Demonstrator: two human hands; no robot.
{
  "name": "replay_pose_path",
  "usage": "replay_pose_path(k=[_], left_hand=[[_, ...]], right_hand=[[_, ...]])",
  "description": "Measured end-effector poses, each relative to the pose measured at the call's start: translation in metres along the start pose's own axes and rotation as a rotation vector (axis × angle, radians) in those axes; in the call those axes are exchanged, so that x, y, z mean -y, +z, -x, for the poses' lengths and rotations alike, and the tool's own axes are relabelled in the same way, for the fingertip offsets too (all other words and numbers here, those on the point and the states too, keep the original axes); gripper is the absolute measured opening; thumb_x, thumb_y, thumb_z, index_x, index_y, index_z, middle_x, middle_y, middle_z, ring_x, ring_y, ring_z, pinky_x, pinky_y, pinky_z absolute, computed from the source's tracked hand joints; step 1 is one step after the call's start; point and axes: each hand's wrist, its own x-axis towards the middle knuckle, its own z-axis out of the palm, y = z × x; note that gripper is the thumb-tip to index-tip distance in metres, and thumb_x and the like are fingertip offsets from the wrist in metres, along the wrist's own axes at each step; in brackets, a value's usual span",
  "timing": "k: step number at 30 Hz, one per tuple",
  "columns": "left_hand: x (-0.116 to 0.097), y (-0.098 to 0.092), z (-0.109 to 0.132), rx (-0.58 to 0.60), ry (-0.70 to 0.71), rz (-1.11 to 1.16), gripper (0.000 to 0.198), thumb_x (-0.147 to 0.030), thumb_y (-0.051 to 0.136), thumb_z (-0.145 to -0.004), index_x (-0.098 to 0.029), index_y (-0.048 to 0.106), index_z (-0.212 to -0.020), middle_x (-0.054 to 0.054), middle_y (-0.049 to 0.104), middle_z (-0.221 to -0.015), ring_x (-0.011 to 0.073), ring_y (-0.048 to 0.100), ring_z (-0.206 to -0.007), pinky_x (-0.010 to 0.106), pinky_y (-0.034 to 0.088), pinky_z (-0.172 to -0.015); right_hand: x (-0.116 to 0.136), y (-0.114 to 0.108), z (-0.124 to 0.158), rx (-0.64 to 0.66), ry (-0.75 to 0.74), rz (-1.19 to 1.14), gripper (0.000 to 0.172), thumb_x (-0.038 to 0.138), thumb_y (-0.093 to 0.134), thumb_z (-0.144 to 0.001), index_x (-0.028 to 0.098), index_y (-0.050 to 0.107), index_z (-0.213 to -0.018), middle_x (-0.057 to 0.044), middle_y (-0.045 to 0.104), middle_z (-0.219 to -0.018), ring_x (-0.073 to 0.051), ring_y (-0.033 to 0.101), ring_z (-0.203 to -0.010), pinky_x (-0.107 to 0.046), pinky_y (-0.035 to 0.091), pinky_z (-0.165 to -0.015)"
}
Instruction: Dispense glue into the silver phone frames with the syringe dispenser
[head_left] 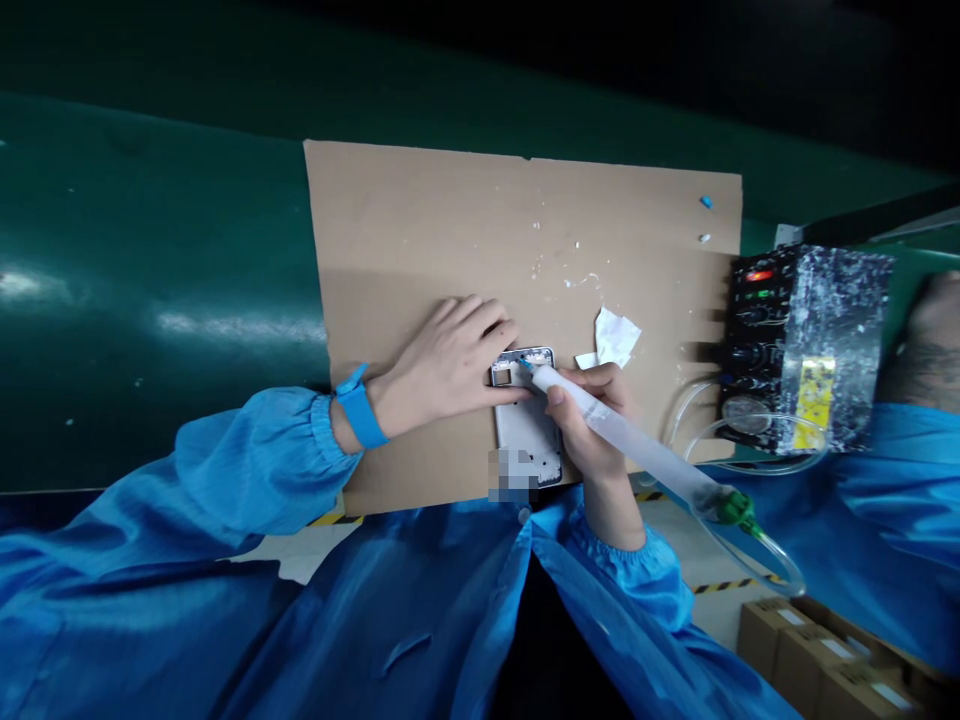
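A silvery phone frame (529,430) with cut-outs at its upper end lies on a cardboard sheet (405,240). My left hand (457,360), a blue band at its wrist, grips the frame's upper left side, thumb across it and fingers curled at the top edge. In my right hand (596,425) is a dispensing syringe (637,440), translucent white, held tilted like a pen. Its blue needle tip points at the frame's upper end; whether it touches cannot be made out. A green cap (735,508) joins the syringe's back end to a clear tube (784,570). Blurred squares hide the frame's lower left corner.
To the right stands a smeared dispenser box (810,345) with lit displays and knobs. Torn white paper (616,338) and white crumbs lie on the cardboard; a small blue piece (706,202) is near its far corner. Another person's blue sleeve (907,480) is at right, above cardboard boxes (817,655).
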Motion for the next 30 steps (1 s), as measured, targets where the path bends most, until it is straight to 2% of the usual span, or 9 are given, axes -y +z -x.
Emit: replay_pose_path(k=[5, 11, 20, 25, 30], left_hand=[[0.0005, 0.0010, 0.0001, -0.008, 0.017, -0.023, 0.051, -0.067, 0.081, -0.100, -0.019, 0.069, -0.112, 0.012, 0.073, -0.119, 0.0316, 0.067, -0.112, 0.045, 0.049, -0.093], [0.0005, 0.0000, -0.0002, -0.013, 0.027, -0.027, 0.052, -0.066, 0.083, -0.099, -0.017, 0.069, -0.112, 0.013, 0.073, -0.119, 0.0317, 0.067, -0.111, 0.044, 0.049, -0.092], [0.0006, -0.0002, -0.0005, -0.024, 0.033, -0.035, 0.051, -0.064, 0.085, -0.098, -0.018, 0.069, -0.111, 0.012, 0.073, -0.119, 0.0315, 0.068, -0.110, 0.044, 0.049, -0.092], [0.0004, -0.0002, -0.0005, -0.016, 0.023, -0.016, 0.050, -0.063, 0.085, -0.098, -0.018, 0.070, -0.112, 0.013, 0.073, -0.119, 0.0320, 0.067, -0.112, 0.044, 0.049, -0.093], [0.0003, -0.0002, -0.0008, -0.014, 0.021, -0.007, 0.049, -0.062, 0.086, -0.098, -0.018, 0.070, -0.111, 0.012, 0.073, -0.119, 0.0318, 0.067, -0.111, 0.044, 0.049, -0.093]], right_hand=[[-0.0012, 0.0003, -0.0001, -0.006, -0.005, 0.013, 0.036, 0.062, 0.085, -0.104, 0.029, 0.072, -0.109, -0.004, 0.079, -0.094, -0.022, 0.073, -0.073, -0.039, 0.058, -0.060], [-0.0034, 0.0010, -0.0016, -0.023, -0.032, -0.059, 0.033, 0.052, 0.090, -0.103, 0.024, 0.072, -0.107, -0.002, 0.078, -0.090, -0.018, 0.072, -0.071, -0.031, 0.056, -0.060], [-0.0038, 0.0018, -0.0021, -0.048, -0.034, -0.048, 0.034, 0.055, 0.089, -0.103, 0.025, 0.073, -0.105, -0.001, 0.078, -0.088, -0.017, 0.067, -0.064, -0.030, 0.051, -0.054], [-0.0030, 0.0019, -0.0021, -0.057, -0.041, -0.048, 0.034, 0.054, 0.089, -0.103, 0.025, 0.072, -0.105, 0.001, 0.073, -0.079, -0.016, 0.063, -0.061, -0.029, 0.048, -0.053], [-0.0007, 0.0025, -0.0030, -0.059, -0.040, -0.059, 0.035, 0.055, 0.089, -0.104, 0.025, 0.070, -0.104, 0.003, 0.069, -0.073, -0.016, 0.062, -0.059, -0.029, 0.050, -0.053]])
